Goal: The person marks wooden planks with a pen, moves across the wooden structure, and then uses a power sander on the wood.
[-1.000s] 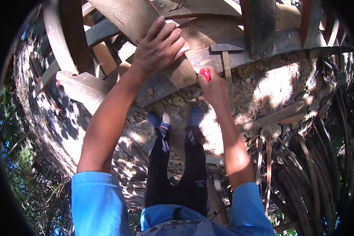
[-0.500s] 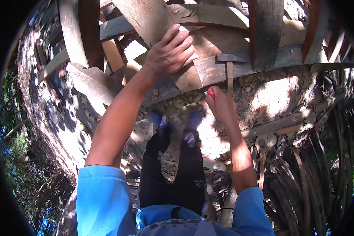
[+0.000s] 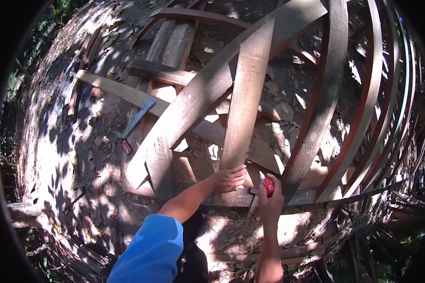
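My left hand is wrapped round the near end of a long pale wooden board. The board slants away from me, its far end over a wider weathered plank. In my right hand is a small red container with a pale pointed tip. The tip points up and away, just right of the board. A hammer lies close to my right hand, its head partly on the low timber beam and its handle toward me.
A try square with a dark red handle rests on timbers at the left. Several curved timbers stand in a row on the right. Dry leaves and wood chips cover the ground.
My view has tilted up and shows more of the timbers. Beside the board, my right hand has come up past the hammer with the red container. My left hand remains on the board.
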Tool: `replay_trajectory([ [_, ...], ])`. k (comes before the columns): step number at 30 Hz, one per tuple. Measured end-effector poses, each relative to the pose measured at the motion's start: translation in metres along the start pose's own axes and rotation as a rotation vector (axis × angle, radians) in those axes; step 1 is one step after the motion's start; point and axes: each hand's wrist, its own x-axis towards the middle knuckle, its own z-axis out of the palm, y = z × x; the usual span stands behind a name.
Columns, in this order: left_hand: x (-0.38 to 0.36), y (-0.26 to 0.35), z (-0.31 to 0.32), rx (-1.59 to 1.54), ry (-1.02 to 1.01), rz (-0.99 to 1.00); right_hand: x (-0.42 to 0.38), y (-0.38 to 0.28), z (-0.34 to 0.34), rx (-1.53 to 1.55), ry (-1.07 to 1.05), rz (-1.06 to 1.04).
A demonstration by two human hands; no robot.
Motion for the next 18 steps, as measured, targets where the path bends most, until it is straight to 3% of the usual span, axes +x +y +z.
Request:
replay_trajectory([
  [2,-0.003,-0.001,0.008,-0.018,0.047,-0.002,0.042,-0.035,0.023,-0.054,-0.003,-0.206],
  [5,-0.007,-0.003,0.012,0.007,0.063,0.017,0.101,-0.09,0.06,-0.149,-0.022,-0.354],
  [8,-0.007,-0.001,0.021,-0.019,0.049,0.004,0.143,-0.136,0.084,-0.274,0.087,-0.484],
  [9,-0.007,-0.001,0.024,-0.013,0.162,-0.01,0.154,-0.144,0.09,-0.282,0.096,-0.5],
  [14,-0.012,0.005,0.04,-0.032,0.161,0.035,0.185,-0.164,0.094,-0.345,0.087,-0.502],
  [18,-0.011,0.0,0.038,-0.022,0.21,0.032,0.192,-0.162,0.091,-0.172,0.195,-0.481],
])
